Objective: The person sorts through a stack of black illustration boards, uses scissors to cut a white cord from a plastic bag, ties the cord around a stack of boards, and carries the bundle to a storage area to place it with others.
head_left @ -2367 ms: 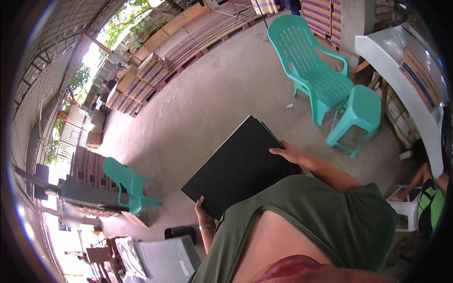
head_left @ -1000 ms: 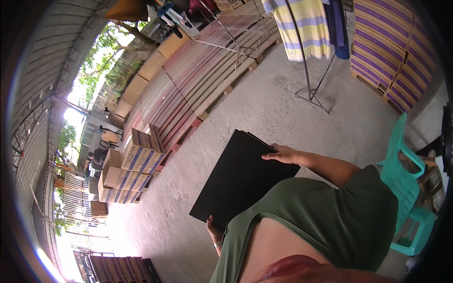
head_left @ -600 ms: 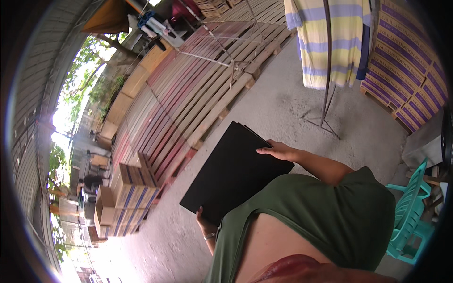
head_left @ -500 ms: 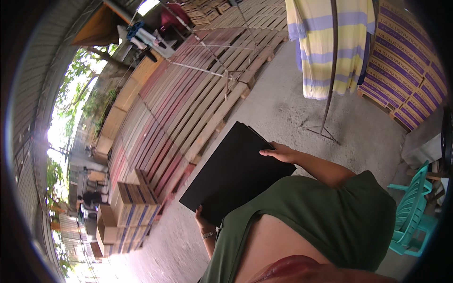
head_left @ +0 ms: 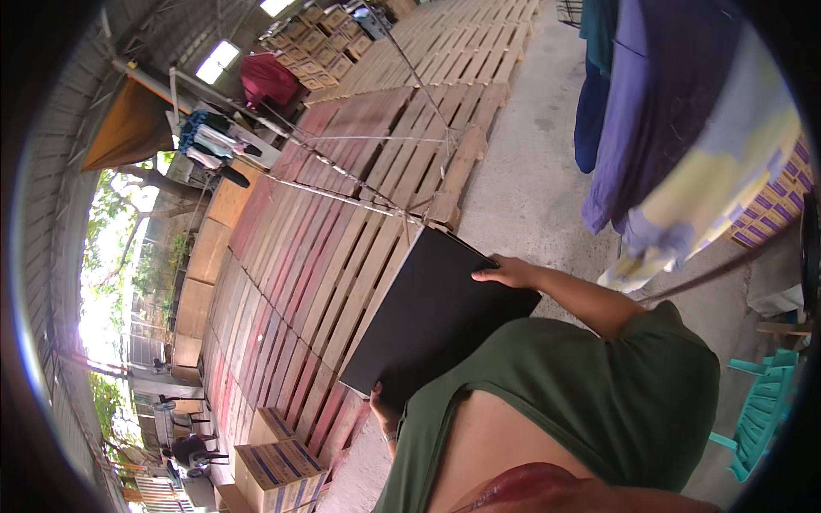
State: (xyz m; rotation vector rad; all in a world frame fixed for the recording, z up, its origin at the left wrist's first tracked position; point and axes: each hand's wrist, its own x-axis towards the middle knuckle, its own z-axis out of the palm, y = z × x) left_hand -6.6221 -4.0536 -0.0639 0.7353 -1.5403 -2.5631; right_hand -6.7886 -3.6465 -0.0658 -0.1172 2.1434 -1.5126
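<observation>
A stack of flat black boards (head_left: pixel 432 321) is held in front of my body, its pale edges showing along the left side. My right hand (head_left: pixel 510 273) closes on the far right edge, thumb on top and fingers hidden beneath. Down at the near left corner, my left hand (head_left: pixel 385 410) grips the same boards. Only part of that hand shows, with its fingers mostly hidden under the stack. My green shirt covers the nearest edge of the boards.
Wooden pallets (head_left: pixel 342 265) cover the floor ahead and left, with thin metal frames (head_left: pixel 342 195) over them. Cartons (head_left: pixel 278 470) stand at lower left. Hanging cloths (head_left: pixel 650 120) and stacked boxes (head_left: pixel 774 201) are at right, near a green plastic chair (head_left: pixel 761 415). A person (head_left: pixel 186 451) is far left.
The hanging cloths and the pallets now appear closer, and the view has shifted. Both hands still hold the black boards, whose pale left edges now show.
</observation>
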